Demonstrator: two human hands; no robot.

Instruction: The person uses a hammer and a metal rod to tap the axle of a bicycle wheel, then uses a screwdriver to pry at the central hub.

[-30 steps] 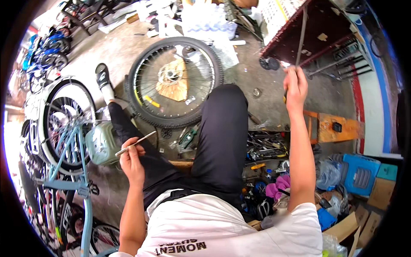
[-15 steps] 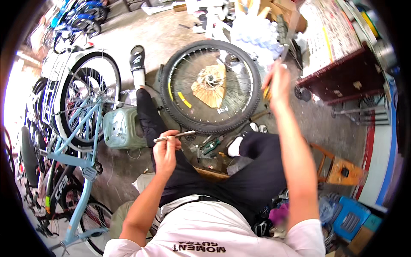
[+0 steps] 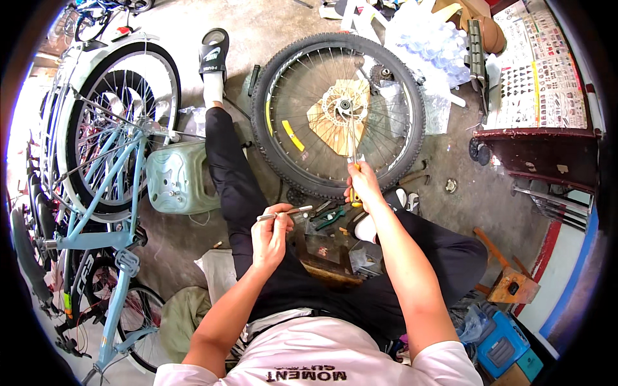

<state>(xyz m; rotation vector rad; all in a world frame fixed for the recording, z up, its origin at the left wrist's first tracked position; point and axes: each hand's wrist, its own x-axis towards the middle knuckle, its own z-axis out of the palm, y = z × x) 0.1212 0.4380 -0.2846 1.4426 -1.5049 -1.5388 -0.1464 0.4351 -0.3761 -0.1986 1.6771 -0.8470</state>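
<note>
In my left hand (image 3: 270, 237), above my left thigh, a slim metal rod (image 3: 284, 213) with a darker far end is pinched between thumb and fingers. My right hand (image 3: 365, 183) is closed round the yellow handle of a screwdriver (image 3: 355, 197). Its shaft points away from me over the near part of a bicycle wheel (image 3: 417, 125), toward the hub; whether the tip touches anything I cannot tell. The wheel lies flat on the floor with its tyre on. A brake disc (image 3: 346, 106) sits at its centre, above a tan, cardboard-like piece (image 3: 317, 125).
Green-handled pliers (image 3: 330, 218) and small parts lie between my legs. To the left are a pale green plastic stool (image 3: 180, 179) and a light blue bicycle frame (image 3: 96, 240). A dark red cabinet (image 3: 541, 154), a small wooden stool (image 3: 512, 286) and a blue case (image 3: 502, 344) stand right.
My right hand has come down and left from beyond the wheel's right side to its near rim, bringing the screwdriver. My left hand still holds the rod. The whole view has shifted.
</note>
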